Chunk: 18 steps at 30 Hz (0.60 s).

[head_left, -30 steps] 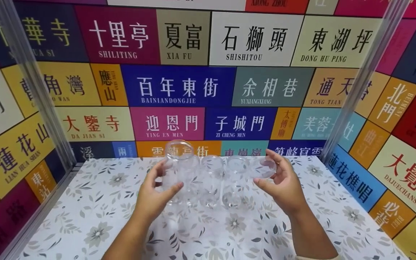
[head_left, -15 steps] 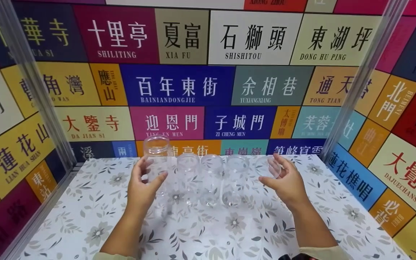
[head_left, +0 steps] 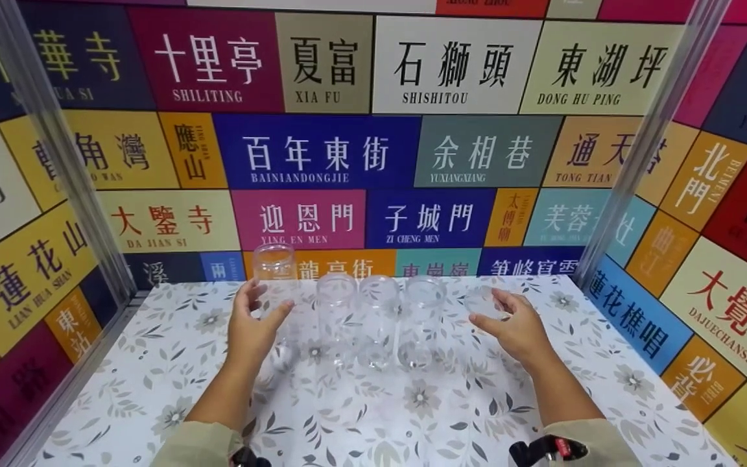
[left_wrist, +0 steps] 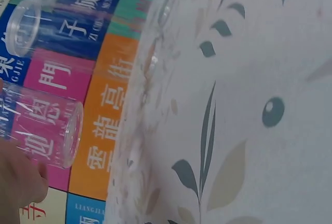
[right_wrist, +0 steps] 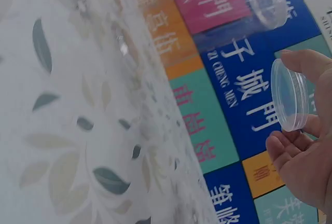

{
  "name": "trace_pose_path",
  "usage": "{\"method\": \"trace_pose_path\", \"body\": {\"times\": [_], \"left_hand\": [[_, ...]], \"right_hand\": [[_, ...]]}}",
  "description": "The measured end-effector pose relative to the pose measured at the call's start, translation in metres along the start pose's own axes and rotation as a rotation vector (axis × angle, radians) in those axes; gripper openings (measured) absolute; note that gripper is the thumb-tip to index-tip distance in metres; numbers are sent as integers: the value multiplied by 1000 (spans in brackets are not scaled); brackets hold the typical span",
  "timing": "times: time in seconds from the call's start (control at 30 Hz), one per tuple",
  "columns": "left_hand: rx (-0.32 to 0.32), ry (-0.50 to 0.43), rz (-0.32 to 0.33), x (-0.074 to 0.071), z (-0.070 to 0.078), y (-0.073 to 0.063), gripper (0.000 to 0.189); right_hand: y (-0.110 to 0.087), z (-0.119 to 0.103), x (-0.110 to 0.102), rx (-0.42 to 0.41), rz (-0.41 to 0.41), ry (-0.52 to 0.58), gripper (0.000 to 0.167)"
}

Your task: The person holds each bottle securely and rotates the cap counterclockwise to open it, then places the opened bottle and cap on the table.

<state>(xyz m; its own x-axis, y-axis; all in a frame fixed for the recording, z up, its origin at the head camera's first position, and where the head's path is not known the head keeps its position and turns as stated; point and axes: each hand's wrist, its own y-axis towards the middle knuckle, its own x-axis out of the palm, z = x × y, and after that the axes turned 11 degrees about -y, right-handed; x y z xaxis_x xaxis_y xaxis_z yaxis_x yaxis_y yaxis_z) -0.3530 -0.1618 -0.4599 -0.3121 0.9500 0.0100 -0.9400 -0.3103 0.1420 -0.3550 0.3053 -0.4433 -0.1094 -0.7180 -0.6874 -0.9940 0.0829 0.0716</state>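
Note:
My left hand (head_left: 251,334) grips a clear plastic jar (head_left: 274,261) between thumb and fingers, to the left of the other jars. In the left wrist view the lower end of that jar (left_wrist: 72,133) shows against the wall, above the tabletop. On the right, my right hand (head_left: 517,331) pinches a clear round lid (right_wrist: 288,97) by its edge between thumb and fingers, held on its side. Between the hands three similar clear jars stand upright in a row: a left one (head_left: 336,318), a middle one (head_left: 379,318) and a right one (head_left: 423,318).
A table (head_left: 386,415) with a leaf-and-flower cover lies under everything. Behind it rises a wall (head_left: 315,152) of coloured panels with printed characters. Clear corner posts (head_left: 69,175) stand at left and right.
My left hand has carried its jar leftward, away from the row. The right hand with the lid has shifted slightly right, and both sleeves have come further into view.

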Motion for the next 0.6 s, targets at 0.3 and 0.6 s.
{"method": "trace_pose_path", "body": {"times": [0.3,0.6], "left_hand": [[-49,24,18,2,-14,26,93],[-116,57,3,3,-24,39,94]], "right_hand": [[18,18,7,39,-25,-86,103],[32,29,15,55,-104,-195,99]]}}
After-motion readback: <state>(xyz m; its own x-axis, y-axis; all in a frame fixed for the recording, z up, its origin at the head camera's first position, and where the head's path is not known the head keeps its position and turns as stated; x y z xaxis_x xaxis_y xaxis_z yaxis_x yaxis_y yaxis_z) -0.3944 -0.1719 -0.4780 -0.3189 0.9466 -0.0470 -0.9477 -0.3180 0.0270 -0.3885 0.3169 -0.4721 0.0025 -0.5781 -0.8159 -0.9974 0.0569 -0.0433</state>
